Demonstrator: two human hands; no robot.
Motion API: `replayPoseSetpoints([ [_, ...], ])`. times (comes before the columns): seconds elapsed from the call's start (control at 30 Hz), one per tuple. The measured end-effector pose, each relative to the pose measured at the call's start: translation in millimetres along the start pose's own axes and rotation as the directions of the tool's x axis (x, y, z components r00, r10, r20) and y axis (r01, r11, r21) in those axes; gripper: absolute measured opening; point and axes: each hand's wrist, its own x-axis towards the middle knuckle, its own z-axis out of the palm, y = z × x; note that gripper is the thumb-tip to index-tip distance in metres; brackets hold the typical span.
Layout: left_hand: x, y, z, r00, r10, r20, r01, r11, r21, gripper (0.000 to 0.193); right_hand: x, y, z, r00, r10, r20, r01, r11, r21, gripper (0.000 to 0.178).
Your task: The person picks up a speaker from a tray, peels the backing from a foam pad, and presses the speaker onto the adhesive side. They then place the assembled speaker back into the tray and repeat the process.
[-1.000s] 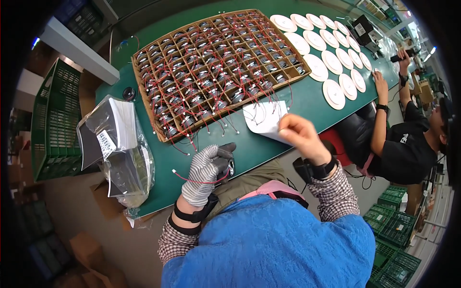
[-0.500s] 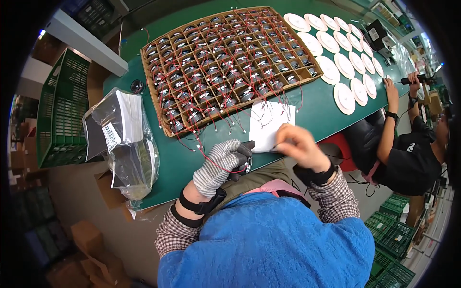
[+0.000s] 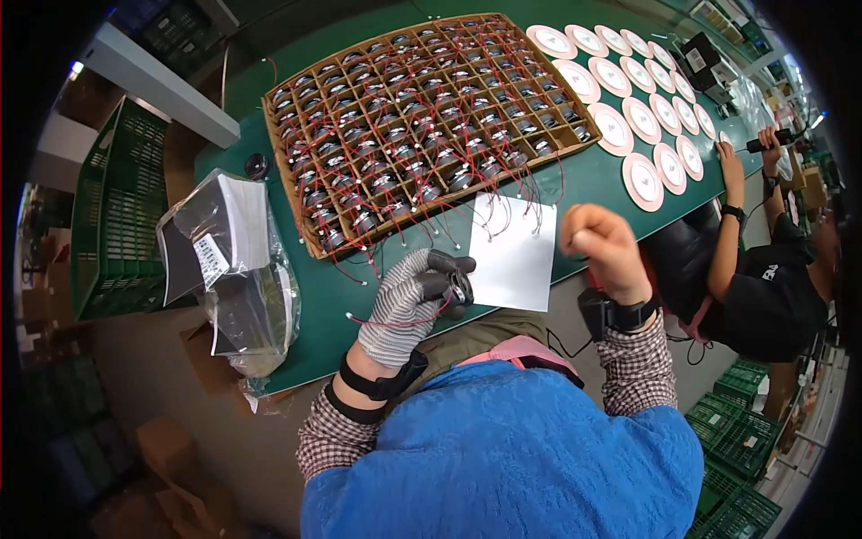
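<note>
My left hand [image 3: 406,301] wears a striped grey knit glove with dark fingertips. Its fingers are closed round a small round speaker [image 3: 461,289] with a dark rim, whose red wire hangs back over the glove. My bare right hand [image 3: 603,247] is raised to the right of a white sheet [image 3: 514,265], fingers curled in a pinch; what they hold, if anything, is hidden. Beyond both hands, a divided cardboard box [image 3: 310,235] carries rows of similar speakers, their red and dark leads trailing over its near edge, some onto the sheet.
Rows of round white discs with pink rims [image 3: 642,182] lie to the right on the green table [image 3: 328,346]. A plastic-wrapped stack of sheets [image 3: 242,225] and a black round part [image 3: 257,164] are at left. A co-worker's hand [image 3: 732,162] rests on the table at right.
My right hand has moved right, away from the sheet and the speaker. The sheet's near edge has swung toward me, and more of it shows. My left hand keeps the speaker, its wire now swung left.
</note>
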Motion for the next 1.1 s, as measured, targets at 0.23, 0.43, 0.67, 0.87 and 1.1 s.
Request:
replayPoseSetpoints([
  [0.23, -9.3, -0.8, 16.7, 0.994, 0.048, -0.102, -0.062, 0.988, -0.14, 0.025, 20.5, 3.4, 65.0, 0.931, 0.188, 0.312, -0.101, 0.956, -0.274, 0.012],
  [0.43, -10.4, -6.2, 4.3, 0.994, 0.106, -0.014, -0.107, 0.976, -0.187, 0.025, 28.7, 14.4, 80.2, 0.915, 0.219, 0.339, -0.122, 0.951, -0.285, 0.014],
  [0.67, -12.2, -6.4, 6.9, 0.989, 0.117, -0.086, -0.133, 0.966, -0.224, 0.024, 33.7, 20.1, 82.7, 0.923, 0.217, 0.317, -0.141, 0.959, -0.244, 0.015],
  [0.87, -9.5, -14.1, -3.3, 0.99, 0.111, -0.085, -0.125, 0.976, -0.178, 0.024, 36.1, 22.3, 84.1, 0.912, 0.245, 0.33, -0.169, 0.955, -0.243, 0.015],
  [1.1, -9.3, -14.3, -3.8, 0.993, 0.098, -0.071, -0.113, 0.962, -0.247, 0.022, 36.1, 23.3, 86.5, 0.907, 0.297, 0.298, -0.23, 0.943, -0.241, 0.014],
])
